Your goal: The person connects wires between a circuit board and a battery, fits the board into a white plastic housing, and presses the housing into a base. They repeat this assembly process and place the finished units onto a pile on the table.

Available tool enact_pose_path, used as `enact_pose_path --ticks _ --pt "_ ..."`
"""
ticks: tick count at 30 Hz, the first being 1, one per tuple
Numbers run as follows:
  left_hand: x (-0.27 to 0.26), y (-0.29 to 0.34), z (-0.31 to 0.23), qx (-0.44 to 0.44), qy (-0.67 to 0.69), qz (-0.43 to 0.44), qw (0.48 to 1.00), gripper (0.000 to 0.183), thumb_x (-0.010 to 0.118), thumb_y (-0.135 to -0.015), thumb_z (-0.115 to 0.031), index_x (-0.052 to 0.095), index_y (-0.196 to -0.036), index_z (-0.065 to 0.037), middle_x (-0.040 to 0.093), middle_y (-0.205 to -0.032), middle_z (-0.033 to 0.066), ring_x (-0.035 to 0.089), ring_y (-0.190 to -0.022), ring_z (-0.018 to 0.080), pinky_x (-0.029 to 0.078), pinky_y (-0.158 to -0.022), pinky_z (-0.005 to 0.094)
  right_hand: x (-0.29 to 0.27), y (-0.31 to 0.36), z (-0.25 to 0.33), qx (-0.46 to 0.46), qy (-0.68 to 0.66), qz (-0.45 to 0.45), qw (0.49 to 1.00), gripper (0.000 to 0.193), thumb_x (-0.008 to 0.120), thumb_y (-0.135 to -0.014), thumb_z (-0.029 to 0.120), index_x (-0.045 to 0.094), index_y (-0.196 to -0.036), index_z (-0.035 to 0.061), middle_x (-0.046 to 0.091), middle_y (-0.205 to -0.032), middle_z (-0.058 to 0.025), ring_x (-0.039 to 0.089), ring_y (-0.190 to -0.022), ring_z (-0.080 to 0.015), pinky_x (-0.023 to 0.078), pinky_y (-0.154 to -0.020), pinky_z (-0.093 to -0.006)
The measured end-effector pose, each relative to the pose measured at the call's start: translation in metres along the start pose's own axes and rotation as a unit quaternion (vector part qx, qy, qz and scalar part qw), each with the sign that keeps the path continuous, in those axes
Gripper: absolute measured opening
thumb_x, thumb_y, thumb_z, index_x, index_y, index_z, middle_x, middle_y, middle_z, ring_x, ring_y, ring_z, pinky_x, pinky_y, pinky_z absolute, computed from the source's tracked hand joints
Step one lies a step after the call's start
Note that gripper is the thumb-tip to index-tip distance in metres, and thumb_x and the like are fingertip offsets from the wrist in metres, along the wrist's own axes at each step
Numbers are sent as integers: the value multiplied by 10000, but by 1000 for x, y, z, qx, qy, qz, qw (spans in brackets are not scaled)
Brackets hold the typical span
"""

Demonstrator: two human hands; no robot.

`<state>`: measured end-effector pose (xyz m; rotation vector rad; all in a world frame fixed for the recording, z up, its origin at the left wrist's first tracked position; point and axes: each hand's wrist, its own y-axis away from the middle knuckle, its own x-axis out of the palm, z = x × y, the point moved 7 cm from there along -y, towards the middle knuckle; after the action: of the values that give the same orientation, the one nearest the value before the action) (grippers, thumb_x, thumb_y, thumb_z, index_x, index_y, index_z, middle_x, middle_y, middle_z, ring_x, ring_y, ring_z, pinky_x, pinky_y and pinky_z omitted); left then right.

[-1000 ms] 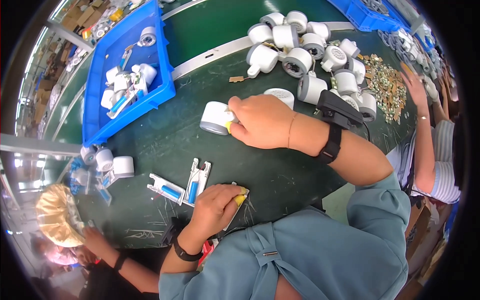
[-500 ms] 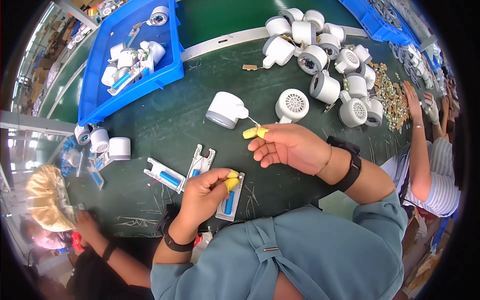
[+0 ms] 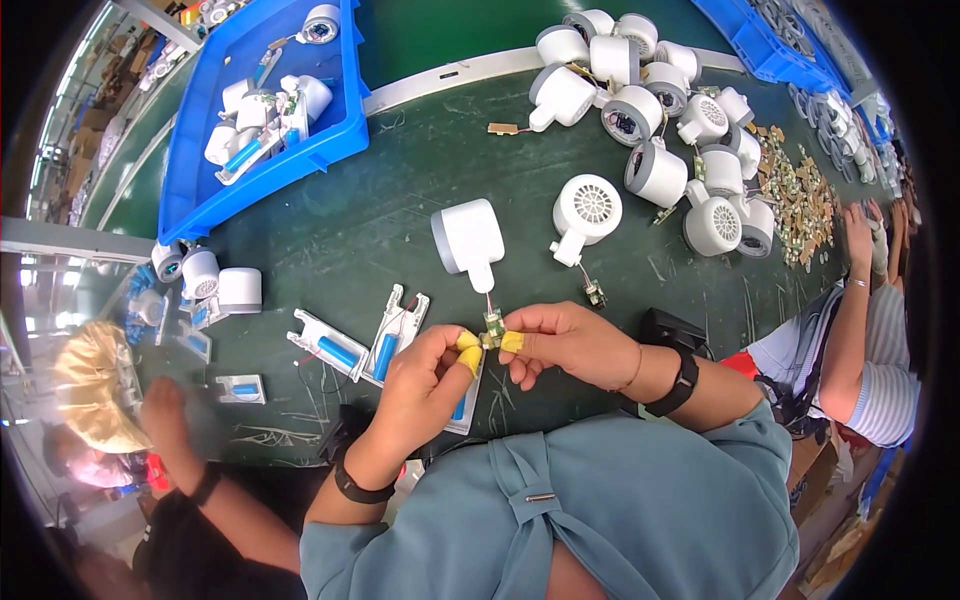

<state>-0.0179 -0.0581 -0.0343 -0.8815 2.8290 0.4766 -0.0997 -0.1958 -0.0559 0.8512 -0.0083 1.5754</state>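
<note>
My right hand point(image 3: 580, 350), yellow covers on its fingertips, pinches a small green circuit board point(image 3: 494, 324). A short wire ties the board to a white fan head point(image 3: 469, 238) with a grey rim, lying on the table. My left hand point(image 3: 425, 382), also with yellow fingertip covers, is closed in a pinch right beside the board's lower end; what lies between its fingers is too small to make out. Partly hidden under it is a white handle shell with a blue battery point(image 3: 459, 408). Two more handle shells point(image 3: 330, 345) with blue batteries lie to its left.
Another fan head point(image 3: 587, 210) with a dangling board lies beyond my right hand. Many fan heads point(image 3: 655, 175) and a heap of small boards point(image 3: 795, 200) fill the right. A blue bin point(image 3: 345, 145) stands far left. Co-workers' arms reach in at left point(image 3: 240, 520) and right point(image 3: 845, 330).
My right hand has come down and left with the board to meet my left hand. The fan head has swung round, its stem now toward me. Another board beside the second fan head is uncovered.
</note>
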Motion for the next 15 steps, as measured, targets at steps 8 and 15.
enact_pose_path --ticks 8,15 --pt "-3 -8 -4 17 -11 -76 997 199 607 -884 -22 591 -1079 15 629 -789 52 581 -667 96 474 -599 252 4 -1 4 -13 17 -29 999 179 512 -983 115 595 -1069 -18 664 -912 -63 659 -742 -112 549 -660 -240" --pt "-1 -8 -11 34 -30 -48 998 177 574 -886 23 591 -1061 4 615 -845 -3 537 -701 23 427 -602 181 5 -1 2 -32 50 -21 998 167 495 -1001 86 576 -1106 -16 667 -952 -68 664 -771 -111 553 -679 -241"
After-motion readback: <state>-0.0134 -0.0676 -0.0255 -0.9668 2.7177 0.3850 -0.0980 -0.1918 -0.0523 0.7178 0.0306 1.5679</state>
